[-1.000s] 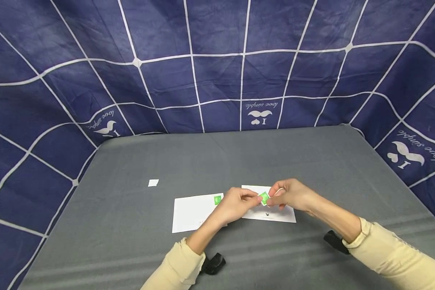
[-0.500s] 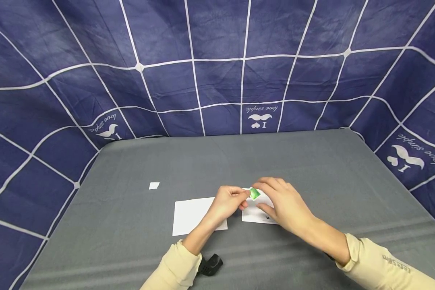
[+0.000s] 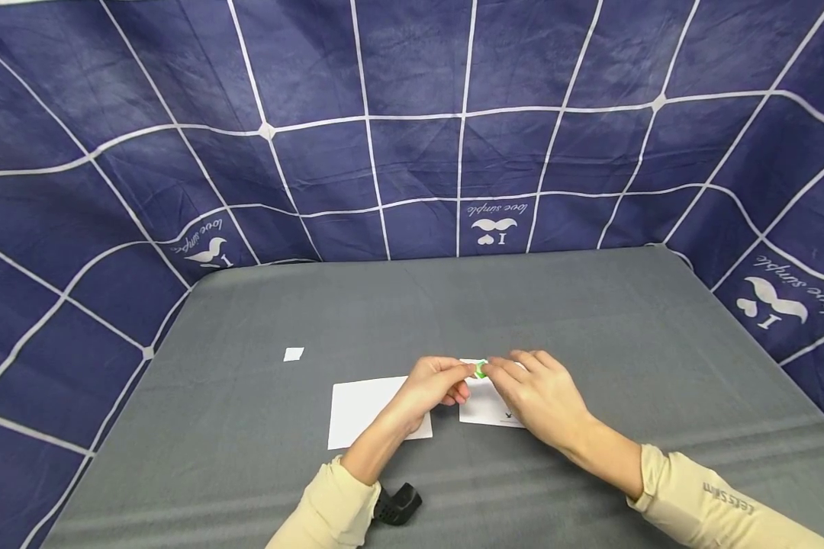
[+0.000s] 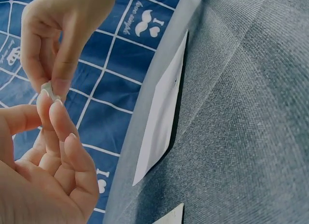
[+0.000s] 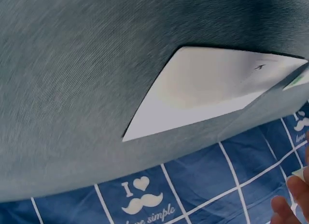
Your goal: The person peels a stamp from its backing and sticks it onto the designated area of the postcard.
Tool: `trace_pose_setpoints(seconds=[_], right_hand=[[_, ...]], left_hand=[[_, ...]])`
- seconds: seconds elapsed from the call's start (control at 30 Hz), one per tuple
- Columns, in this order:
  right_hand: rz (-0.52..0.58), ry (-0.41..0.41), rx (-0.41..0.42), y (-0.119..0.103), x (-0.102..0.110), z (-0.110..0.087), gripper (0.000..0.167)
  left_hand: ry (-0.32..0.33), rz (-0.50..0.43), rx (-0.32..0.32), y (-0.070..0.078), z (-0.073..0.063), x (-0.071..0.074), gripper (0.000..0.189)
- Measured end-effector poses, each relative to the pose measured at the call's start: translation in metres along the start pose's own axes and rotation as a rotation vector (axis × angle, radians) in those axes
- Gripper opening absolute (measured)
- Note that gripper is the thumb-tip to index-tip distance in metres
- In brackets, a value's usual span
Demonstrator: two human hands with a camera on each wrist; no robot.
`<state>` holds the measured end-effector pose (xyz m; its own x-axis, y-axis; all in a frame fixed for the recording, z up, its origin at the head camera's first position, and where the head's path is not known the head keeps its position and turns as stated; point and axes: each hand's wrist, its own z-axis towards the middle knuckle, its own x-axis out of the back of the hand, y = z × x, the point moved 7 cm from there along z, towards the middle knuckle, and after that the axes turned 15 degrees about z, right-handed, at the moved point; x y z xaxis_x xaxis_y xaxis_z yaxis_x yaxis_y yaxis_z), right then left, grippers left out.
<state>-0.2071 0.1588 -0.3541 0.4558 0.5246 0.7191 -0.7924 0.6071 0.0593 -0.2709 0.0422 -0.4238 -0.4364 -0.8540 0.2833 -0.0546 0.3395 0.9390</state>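
A small green stamp (image 3: 480, 369) is raised between my two hands over the right-hand envelope. My left hand (image 3: 431, 383) pinches its left side between thumb and fingers. From the other side my right hand (image 3: 544, 396) pinches its right edge, largely covering it. In the left wrist view the pinched piece (image 4: 50, 91) appears pale and bent. Below lies a white envelope (image 3: 482, 409) with a small dark bird print, partly hidden by the right hand. Another white envelope (image 3: 360, 412) lies to the left, its upper right corner behind the left hand.
A small white paper scrap (image 3: 293, 354) lies further back on the left of the grey cloth surface (image 3: 384, 313). Blue curtains with white lines (image 3: 412, 160) hang behind it and along the sides. A black strap piece (image 3: 398, 505) hangs by the left cuff.
The stamp has moved left and now shows less green. My right hand let its right side go, opened beside it, then closed on it again. The left hand kept its pinch.
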Motion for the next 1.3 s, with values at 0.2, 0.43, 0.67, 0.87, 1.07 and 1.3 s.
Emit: trace_pose_setpoints(seconds=[0.2, 0.43, 0.67, 0.87, 1.07, 1.3], right_hand=[[0.238, 0.028, -0.310, 0.017, 0.001, 0.001, 0.007], [0.714, -0.009, -0.819, 0.038, -0.010, -0.008, 0.019], [1.082, -0.107, -1.099, 0.045, -0.025, -0.022, 0.030], [1.310, -0.109, -1.168, 0.045, -0.034, -0.032, 0.038], [1.454, -0.094, -1.212, 0.043, -0.041, -0.038, 0.046], [1.672, -0.040, -1.276, 0.037, -0.047, -0.039, 0.050]], left_hand=[[-0.015, -0.005, -0.027, 0.004, -0.002, 0.003, 0.046], [-0.003, -0.025, -0.043, 0.008, -0.004, 0.006, 0.044], [-0.002, -0.036, -0.045, 0.010, -0.005, 0.009, 0.038], [-0.002, -0.059, -0.041, 0.008, -0.005, 0.010, 0.039], [-0.005, -0.068, -0.039, 0.008, -0.005, 0.011, 0.038], [-0.007, -0.082, -0.043, 0.004, -0.004, 0.012, 0.038]])
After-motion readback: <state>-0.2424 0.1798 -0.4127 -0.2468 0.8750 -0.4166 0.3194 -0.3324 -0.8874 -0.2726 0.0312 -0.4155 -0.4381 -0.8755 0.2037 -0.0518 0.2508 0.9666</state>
